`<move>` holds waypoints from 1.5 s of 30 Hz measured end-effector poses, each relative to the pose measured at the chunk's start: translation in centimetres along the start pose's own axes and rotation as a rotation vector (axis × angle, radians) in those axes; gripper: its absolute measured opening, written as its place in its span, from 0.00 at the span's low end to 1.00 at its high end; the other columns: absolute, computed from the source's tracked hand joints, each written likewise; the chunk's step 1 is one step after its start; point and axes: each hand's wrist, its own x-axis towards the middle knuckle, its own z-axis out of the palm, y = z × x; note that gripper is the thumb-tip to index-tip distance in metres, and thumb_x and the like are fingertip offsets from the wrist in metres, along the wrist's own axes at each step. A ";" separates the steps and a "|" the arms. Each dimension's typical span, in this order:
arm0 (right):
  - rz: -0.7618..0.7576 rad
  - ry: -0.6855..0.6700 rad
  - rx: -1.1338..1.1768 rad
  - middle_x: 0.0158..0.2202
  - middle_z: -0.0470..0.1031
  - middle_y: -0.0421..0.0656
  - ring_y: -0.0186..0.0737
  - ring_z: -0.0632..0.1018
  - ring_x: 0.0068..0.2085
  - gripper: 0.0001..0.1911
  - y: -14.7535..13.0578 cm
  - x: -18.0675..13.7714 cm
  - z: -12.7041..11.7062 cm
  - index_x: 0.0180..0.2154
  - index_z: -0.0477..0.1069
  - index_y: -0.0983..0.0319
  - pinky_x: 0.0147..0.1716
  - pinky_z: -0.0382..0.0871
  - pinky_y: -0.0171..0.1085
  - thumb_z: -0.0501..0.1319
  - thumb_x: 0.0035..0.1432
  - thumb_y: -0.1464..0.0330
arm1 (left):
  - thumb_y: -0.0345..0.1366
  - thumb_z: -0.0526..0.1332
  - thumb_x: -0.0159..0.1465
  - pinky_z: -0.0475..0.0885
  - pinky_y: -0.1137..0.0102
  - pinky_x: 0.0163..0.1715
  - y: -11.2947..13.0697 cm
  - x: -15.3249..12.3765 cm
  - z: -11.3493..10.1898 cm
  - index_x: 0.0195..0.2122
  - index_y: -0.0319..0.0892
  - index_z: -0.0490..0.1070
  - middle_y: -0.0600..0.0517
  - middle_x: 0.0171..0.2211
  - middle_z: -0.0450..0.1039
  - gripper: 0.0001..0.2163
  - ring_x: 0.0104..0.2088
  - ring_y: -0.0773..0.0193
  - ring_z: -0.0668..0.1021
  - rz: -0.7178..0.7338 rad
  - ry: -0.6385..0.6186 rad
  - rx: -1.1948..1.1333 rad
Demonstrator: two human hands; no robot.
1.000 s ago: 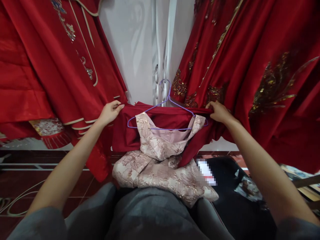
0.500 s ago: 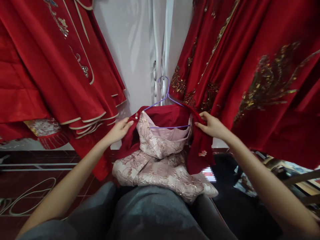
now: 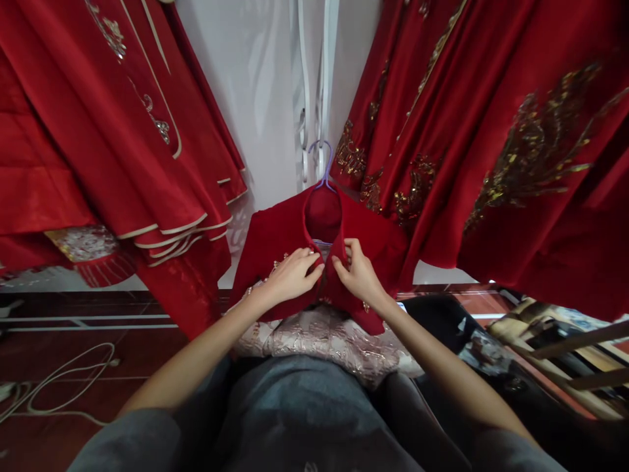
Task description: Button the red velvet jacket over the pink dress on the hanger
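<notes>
In front of me a red jacket (image 3: 278,226) with beaded trim lies over a purple hanger (image 3: 326,172), whose hook sticks out above the collar. My left hand (image 3: 295,274) pinches the jacket's left front edge just below the neck opening. Opposite it, my right hand (image 3: 358,269) grips the right front edge, and the two edges almost meet. Under the jacket a pale pink brocade dress (image 3: 319,337) spreads across my lap; its upper part is covered by the jacket.
Red embroidered gowns hang on the left (image 3: 162,151) and on the right (image 3: 491,164). A white cabinet (image 3: 265,98) stands behind the hanger. White cable (image 3: 73,370) coils on the tiled floor at left. A wooden rack (image 3: 570,354) holding items is at right.
Both hands have moved inward from the jacket's spread sides to its front edges. The jacket now closes over the hanger and the dress's bodice, which was exposed before.
</notes>
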 end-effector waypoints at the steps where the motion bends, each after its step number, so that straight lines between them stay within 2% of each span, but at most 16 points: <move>1: 0.018 0.054 0.066 0.38 0.73 0.44 0.46 0.78 0.37 0.16 0.1 -0.1 0.0 0.44 0.54 0.53 0.36 0.73 0.45 0.58 0.58 0.60 | 0.44 0.61 0.60 0.69 0.58 0.45 -0.2 0.1 0.0 0.27 0.45 0.70 0.45 0.34 0.72 0.09 0.39 0.52 0.76 0.003 0.019 -0.002; 3: 0.030 0.126 0.193 0.40 0.71 0.44 0.44 0.77 0.39 0.21 0.3 -0.2 0.3 0.46 0.52 0.53 0.35 0.75 0.43 0.61 0.56 0.59 | 0.44 0.62 0.59 0.70 0.59 0.43 -0.8 0.3 0.2 0.27 0.44 0.69 0.45 0.36 0.71 0.09 0.38 0.55 0.75 -0.016 0.039 -0.094; 5: 0.015 0.123 0.254 0.41 0.70 0.44 0.43 0.77 0.41 0.23 0.3 -0.2 0.7 0.46 0.53 0.52 0.37 0.76 0.43 0.64 0.54 0.58 | 0.44 0.63 0.58 0.72 0.62 0.43 -1.6 0.6 0.8 0.28 0.44 0.68 0.47 0.37 0.71 0.10 0.39 0.58 0.76 -0.084 0.062 -0.310; 9: 0.001 0.040 0.259 0.44 0.71 0.45 0.43 0.76 0.46 0.20 0.7 -0.1 1.3 0.48 0.58 0.52 0.42 0.76 0.45 0.61 0.57 0.57 | 0.44 0.63 0.57 0.73 0.61 0.46 -2.9 1.2 2.2 0.29 0.43 0.64 0.48 0.38 0.75 0.12 0.42 0.60 0.78 -0.326 0.153 -0.824; 11: 0.001 0.034 0.254 0.45 0.72 0.45 0.43 0.76 0.47 0.18 1.1 0.1 1.3 0.49 0.60 0.53 0.42 0.76 0.45 0.59 0.59 0.57 | 0.42 0.63 0.58 0.73 0.60 0.47 -3.3 1.3 2.4 0.33 0.42 0.65 0.47 0.40 0.76 0.11 0.43 0.60 0.79 -0.390 0.216 -0.948; 20: -0.033 0.143 0.136 0.39 0.76 0.44 0.41 0.78 0.40 0.12 1.3 1.4 1.2 0.41 0.69 0.58 0.36 0.76 0.39 0.59 0.59 0.58 | 0.38 0.68 0.54 0.71 0.59 0.51 -2.7 1.2 1.9 0.39 0.38 0.75 0.44 0.40 0.79 0.14 0.44 0.58 0.79 -0.293 0.273 -0.896; 26: -0.066 0.252 0.085 0.37 0.78 0.45 0.39 0.79 0.37 0.12 1.6 2.7 1.4 0.39 0.71 0.60 0.39 0.75 0.39 0.60 0.58 0.59 | 0.33 0.68 0.51 0.70 0.61 0.53 -2.7 2.1 2.3 0.38 0.37 0.76 0.45 0.39 0.79 0.13 0.43 0.60 0.79 -0.293 0.308 -0.908; 31: -0.046 0.196 0.135 0.37 0.78 0.45 0.39 0.79 0.38 0.13 2.7 3.4 1.6 0.40 0.73 0.60 0.42 0.74 0.40 0.62 0.57 0.59 | 0.28 0.64 0.55 0.73 0.63 0.45 -2.6 2.6 3.2 0.38 0.37 0.72 0.48 0.35 0.78 0.09 0.37 0.64 0.79 -0.398 0.347 -1.004; 35: 0.082 0.110 0.332 0.38 0.78 0.44 0.39 0.78 0.39 0.16 3.0 3.2 1.2 0.39 0.72 0.60 0.37 0.75 0.38 0.64 0.52 0.57 | 0.28 0.60 0.59 0.74 0.68 0.40 -1.9 2.6 3.6 0.37 0.37 0.69 0.50 0.32 0.76 0.05 0.32 0.68 0.79 -0.463 0.373 -1.085; 37: 0.143 0.039 0.428 0.39 0.77 0.43 0.38 0.78 0.40 0.17 2.9 2.9 0.7 0.40 0.72 0.59 0.36 0.75 0.37 0.66 0.50 0.56 | 0.30 0.61 0.60 0.74 0.71 0.36 -1.5 2.6 3.7 0.36 0.38 0.68 0.52 0.31 0.75 0.04 0.30 0.70 0.78 -0.467 0.378 -1.112; 40: 0.158 -0.034 0.493 0.40 0.77 0.41 0.37 0.78 0.40 0.17 2.8 2.5 0.3 0.40 0.72 0.58 0.38 0.75 0.36 0.66 0.50 0.57 | 0.32 0.63 0.58 0.72 0.74 0.31 -0.9 2.8 4.0 0.35 0.38 0.69 0.54 0.29 0.73 0.06 0.26 0.72 0.76 -0.506 0.385 -1.134; 43: 0.110 -0.008 0.467 0.39 0.77 0.41 0.37 0.78 0.40 0.15 2.9 2.3 0.5 0.40 0.71 0.58 0.39 0.74 0.37 0.65 0.52 0.58 | 0.32 0.65 0.56 0.71 0.76 0.30 -0.8 3.0 4.4 0.34 0.37 0.69 0.54 0.27 0.73 0.07 0.27 0.72 0.75 -0.537 0.426 -1.126; 45: 0.051 0.073 0.391 0.39 0.76 0.43 0.38 0.78 0.40 0.14 3.0 2.3 1.0 0.40 0.71 0.59 0.39 0.74 0.38 0.64 0.54 0.58 | 0.32 0.66 0.55 0.72 0.76 0.31 -1.0 3.0 4.6 0.33 0.38 0.69 0.54 0.28 0.73 0.07 0.28 0.72 0.76 -0.504 0.468 -1.099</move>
